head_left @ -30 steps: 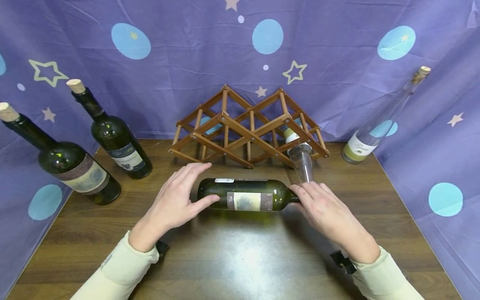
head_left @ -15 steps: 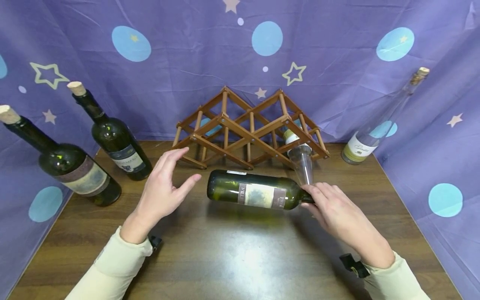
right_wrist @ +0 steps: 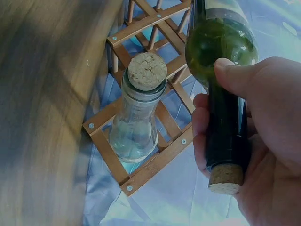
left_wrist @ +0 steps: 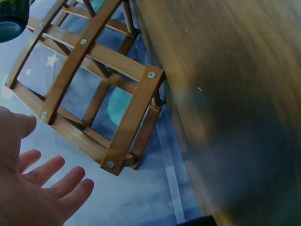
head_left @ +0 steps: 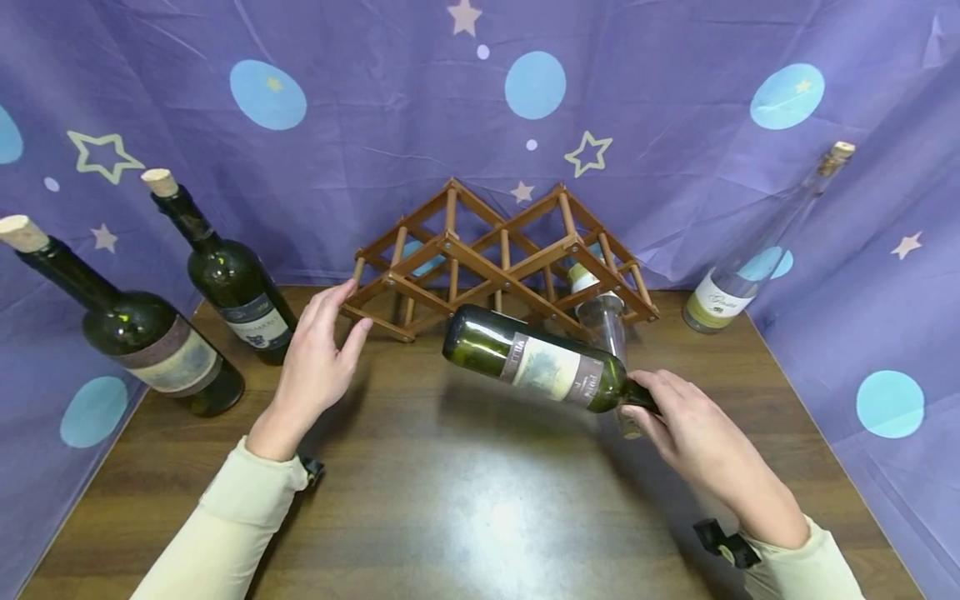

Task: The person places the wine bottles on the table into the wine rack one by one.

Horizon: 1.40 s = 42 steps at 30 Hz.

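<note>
My right hand (head_left: 701, 437) grips a dark green wine bottle (head_left: 551, 367) by its neck, fingers wrapped round it in the right wrist view. The bottle is raised above the table and tilted, its base up toward the rack and its corked (right_wrist: 225, 178) neck down at the right. Behind it stands a wooden lattice wine rack (head_left: 506, 279). A clear bottle (right_wrist: 134, 127) lies in the rack's right compartment, its corked neck sticking out in front and partly hidden by the green one. My left hand (head_left: 311, 358) holds nothing, fingers spread near the rack's left end.
Two corked dark green bottles, one nearer (head_left: 165, 342) and one farther (head_left: 240, 292), stand upright at the left. At the back right is an upright clear bottle (head_left: 723, 292) with a white label. A purple cloth (head_left: 397, 125) hangs behind the wooden table (head_left: 420, 517).
The green bottle has swung from level to tilted, its base rising toward the rack as my right hand moved right. My left hand has come off the bottle and moved left.
</note>
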### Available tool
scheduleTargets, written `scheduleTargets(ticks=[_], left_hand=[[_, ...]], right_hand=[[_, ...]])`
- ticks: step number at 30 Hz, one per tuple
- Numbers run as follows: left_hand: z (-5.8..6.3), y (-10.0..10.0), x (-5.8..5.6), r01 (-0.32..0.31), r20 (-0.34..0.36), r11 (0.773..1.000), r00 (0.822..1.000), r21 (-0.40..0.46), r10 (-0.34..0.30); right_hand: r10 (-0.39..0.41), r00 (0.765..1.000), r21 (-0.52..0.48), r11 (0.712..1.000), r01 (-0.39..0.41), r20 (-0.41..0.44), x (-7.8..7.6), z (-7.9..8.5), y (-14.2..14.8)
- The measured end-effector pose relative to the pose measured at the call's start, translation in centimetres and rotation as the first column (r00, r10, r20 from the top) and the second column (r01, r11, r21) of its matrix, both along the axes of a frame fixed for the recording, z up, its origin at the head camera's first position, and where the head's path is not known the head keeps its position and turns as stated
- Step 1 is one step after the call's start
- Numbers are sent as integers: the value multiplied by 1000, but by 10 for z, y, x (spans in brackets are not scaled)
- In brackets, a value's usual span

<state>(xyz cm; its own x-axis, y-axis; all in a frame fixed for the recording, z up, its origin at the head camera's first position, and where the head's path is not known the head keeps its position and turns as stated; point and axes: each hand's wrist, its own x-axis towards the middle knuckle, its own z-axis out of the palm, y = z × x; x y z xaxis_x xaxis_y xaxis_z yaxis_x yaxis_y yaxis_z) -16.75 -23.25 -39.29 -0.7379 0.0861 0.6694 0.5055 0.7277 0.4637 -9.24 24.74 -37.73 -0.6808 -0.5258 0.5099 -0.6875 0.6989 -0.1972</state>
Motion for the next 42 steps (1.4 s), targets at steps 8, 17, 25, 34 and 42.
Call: scheduleTargets(ticks=[8,17,25,34,42], left_hand=[[-9,-2,-17,-16,28,1000,999,-8,17],[-16,-3,-30,-40,44,999,998,-5,40],[-20,-3,-40,-62,25,998,998,26,61],[-20,-4,-47,-93,4,995,996,25,93],[-19,-2,-49,-112,13,994,994,10,112]], right_hand=[[-117,986,-30,992,121,119,9,-2,9],[-195,959,-89,972,217,205,14,-5,20],[-249,934,-113,952,284,255,15,-8,28],[-285,920,-116,938,325,269,13,-14,35],[-322,890,-116,920,374,323,12,-14,33]])
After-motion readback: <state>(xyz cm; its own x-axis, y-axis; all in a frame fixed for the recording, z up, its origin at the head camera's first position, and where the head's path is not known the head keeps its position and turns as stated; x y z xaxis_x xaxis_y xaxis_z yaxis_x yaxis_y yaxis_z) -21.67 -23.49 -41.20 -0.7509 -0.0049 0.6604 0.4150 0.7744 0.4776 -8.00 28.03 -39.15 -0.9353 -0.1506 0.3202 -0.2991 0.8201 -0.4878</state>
